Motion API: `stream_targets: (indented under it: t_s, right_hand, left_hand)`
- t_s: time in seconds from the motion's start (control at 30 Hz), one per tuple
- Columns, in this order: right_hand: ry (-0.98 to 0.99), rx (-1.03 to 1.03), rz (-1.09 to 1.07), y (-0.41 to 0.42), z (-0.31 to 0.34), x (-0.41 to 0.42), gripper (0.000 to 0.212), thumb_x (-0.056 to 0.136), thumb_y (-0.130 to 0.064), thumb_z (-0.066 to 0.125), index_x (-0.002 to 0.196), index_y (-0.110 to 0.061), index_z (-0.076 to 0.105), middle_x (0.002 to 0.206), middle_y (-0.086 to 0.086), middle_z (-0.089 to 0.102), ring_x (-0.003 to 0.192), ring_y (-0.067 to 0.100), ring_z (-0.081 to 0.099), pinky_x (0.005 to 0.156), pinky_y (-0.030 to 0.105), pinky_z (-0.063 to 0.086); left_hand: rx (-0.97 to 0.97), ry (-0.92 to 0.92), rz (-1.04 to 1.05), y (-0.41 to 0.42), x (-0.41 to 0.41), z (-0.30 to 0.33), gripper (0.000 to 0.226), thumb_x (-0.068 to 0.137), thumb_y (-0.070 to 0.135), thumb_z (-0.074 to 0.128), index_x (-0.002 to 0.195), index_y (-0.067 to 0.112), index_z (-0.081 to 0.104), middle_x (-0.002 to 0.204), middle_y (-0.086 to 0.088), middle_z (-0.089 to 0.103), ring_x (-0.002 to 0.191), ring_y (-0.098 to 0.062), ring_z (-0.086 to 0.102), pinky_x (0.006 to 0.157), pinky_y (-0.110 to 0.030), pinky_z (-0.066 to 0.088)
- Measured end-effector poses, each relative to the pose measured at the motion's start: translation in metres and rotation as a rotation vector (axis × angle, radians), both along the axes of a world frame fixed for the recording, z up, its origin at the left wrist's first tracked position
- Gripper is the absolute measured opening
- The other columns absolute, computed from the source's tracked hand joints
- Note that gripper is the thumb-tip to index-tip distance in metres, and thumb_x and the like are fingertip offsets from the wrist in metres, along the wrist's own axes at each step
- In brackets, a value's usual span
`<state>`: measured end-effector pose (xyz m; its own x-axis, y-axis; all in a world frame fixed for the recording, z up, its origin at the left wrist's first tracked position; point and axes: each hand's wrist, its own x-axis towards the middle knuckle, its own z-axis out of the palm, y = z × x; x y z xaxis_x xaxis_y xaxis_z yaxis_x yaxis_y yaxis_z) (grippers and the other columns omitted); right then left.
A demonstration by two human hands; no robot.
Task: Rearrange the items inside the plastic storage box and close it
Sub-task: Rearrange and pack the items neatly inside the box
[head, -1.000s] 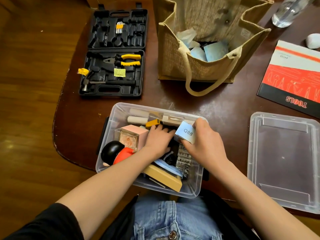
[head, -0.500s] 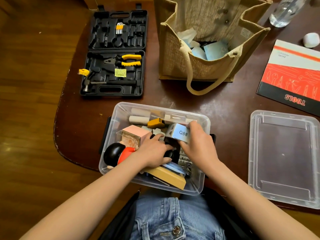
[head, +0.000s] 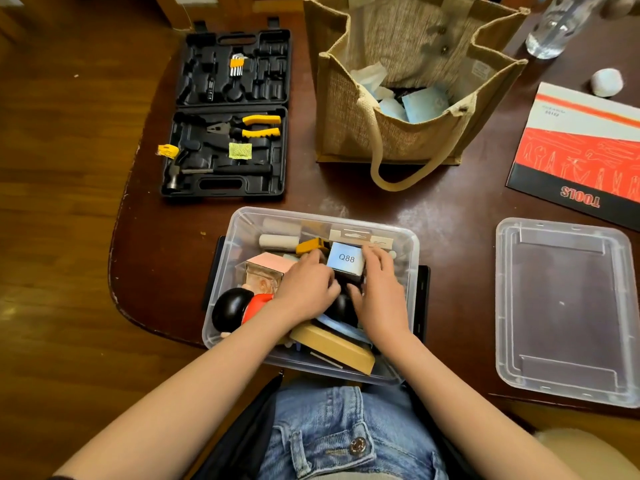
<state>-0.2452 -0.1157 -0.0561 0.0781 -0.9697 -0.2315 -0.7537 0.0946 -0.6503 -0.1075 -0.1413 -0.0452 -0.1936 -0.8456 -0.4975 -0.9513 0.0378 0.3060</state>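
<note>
Both hands in clear storage box [head: 239, 223] at lower centre. Left hand [head: 306, 287] and right hand [head: 379, 289] flank the Q88 carton [head: 346, 259], fingers relaxed, resting on contents; can't tell any grip. Lid [head: 568, 310] off, right of frame.

Lid [head: 568, 313] right of storage box [head: 242, 216]

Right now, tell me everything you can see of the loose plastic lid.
The lid is clear, faintly frosted plastic, rectangular with rounded corners and a raised moulded rim around a flat panel. It lies flat on the dark wooden table, off the storage box and to its right, apart from it. No hand touches it. Its near edge reaches the table's edge.
</note>
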Motion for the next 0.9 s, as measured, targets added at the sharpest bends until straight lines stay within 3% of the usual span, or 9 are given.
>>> stream_targets:
  t_s: [0.1, 0.23, 0.3, 0.4, 0.5, 0.6, 0.77, 0.9]
  right_hand:
    - [-0.158, 0.129, -0.197, 0.012, 0.004, -0.001, 0.061, 0.085, -0.012, 0.063, 0.139, -0.014, 0.035, 0.139, 0.005, 0.041, 0.120, 0.021, 0.049, 0.090, 0.030, 0.044]
    - [-0.175, 0.499, -0.122, 0.010, 0.008, -0.007, 0.041, 0.095, -0.015, 0.051, 0.135, -0.010, 0.042, 0.130, 0.009, 0.054, 0.110, 0.023, 0.055, 0.078, 0.027, 0.041]
    - [-0.184, 0.546, -0.093, 0.006, 0.008, -0.006, 0.036, 0.096, -0.014, 0.047, 0.132, -0.009, 0.045, 0.130, 0.009, 0.055, 0.107, 0.025, 0.058, 0.080, 0.030, 0.043]
    - [-0.107, 0.539, -0.017, 0.001, 0.006, -0.005, 0.031, 0.096, -0.012, 0.042, 0.125, -0.009, 0.051, 0.124, 0.011, 0.058, 0.104, 0.027, 0.059, 0.085, 0.035, 0.047]
    - [-0.007, 0.513, 0.052, -0.001, 0.002, -0.004, 0.026, 0.095, -0.010, 0.041, 0.116, -0.005, 0.056, 0.115, 0.014, 0.061, 0.102, 0.028, 0.058, 0.079, 0.032, 0.046]
    - [0.057, 0.501, 0.091, -0.002, -0.001, -0.002, 0.024, 0.094, -0.010, 0.041, 0.108, 0.000, 0.058, 0.110, 0.018, 0.061, 0.100, 0.030, 0.057, 0.077, 0.032, 0.044]
    - [0.026, 0.557, 0.064, -0.005, -0.008, -0.001, 0.027, 0.093, -0.010, 0.040, 0.111, 0.001, 0.058, 0.111, 0.019, 0.061, 0.099, 0.030, 0.058, 0.075, 0.030, 0.045]
    - [0.117, 0.538, 0.035, -0.005, -0.010, 0.003, 0.035, 0.091, -0.013, 0.043, 0.122, 0.003, 0.049, 0.126, 0.022, 0.048, 0.117, 0.034, 0.044, 0.097, 0.036, 0.037]
  left_hand:
    - [-0.020, 0.099, 0.188, -0.002, 0.000, 0.003, 0.026, 0.085, 0.029, 0.054, 0.062, 0.018, 0.053, 0.101, -0.004, 0.052, 0.091, -0.023, 0.054, 0.076, -0.033, 0.043]
    - [0.062, 0.227, 0.452, -0.013, -0.002, -0.002, 0.027, 0.082, 0.032, 0.056, 0.063, 0.020, 0.041, 0.070, 0.004, 0.050, 0.072, -0.022, 0.052, 0.059, -0.031, 0.035]
    - [0.129, 0.290, 0.475, -0.018, -0.004, -0.007, 0.022, 0.085, 0.036, 0.058, 0.079, 0.018, 0.047, 0.080, 0.002, 0.056, 0.078, -0.022, 0.058, 0.065, -0.032, 0.043]
    - [0.285, 0.359, 0.524, -0.022, -0.008, -0.013, 0.041, 0.088, 0.042, 0.061, 0.111, 0.011, 0.047, 0.108, -0.011, 0.062, 0.096, -0.029, 0.065, 0.086, -0.044, 0.052]
    - [0.304, 0.446, 0.583, -0.024, -0.012, -0.016, 0.029, 0.090, 0.034, 0.062, 0.100, 0.007, 0.057, 0.106, -0.016, 0.066, 0.090, -0.029, 0.068, 0.087, -0.048, 0.053]
    - [0.306, 0.535, 0.675, -0.026, -0.016, -0.017, 0.038, 0.092, 0.026, 0.062, 0.115, -0.004, 0.057, 0.112, -0.016, 0.066, 0.091, -0.025, 0.068, 0.087, -0.046, 0.054]
    - [0.308, 0.577, 0.749, -0.018, -0.016, -0.019, 0.031, 0.093, 0.022, 0.060, 0.115, -0.001, 0.058, 0.116, -0.016, 0.064, 0.098, -0.028, 0.066, 0.089, -0.041, 0.054]
    - [0.292, 0.566, 0.743, -0.016, -0.016, -0.019, 0.025, 0.093, 0.023, 0.059, 0.110, 0.005, 0.060, 0.114, -0.017, 0.065, 0.099, -0.030, 0.066, 0.090, -0.044, 0.053]
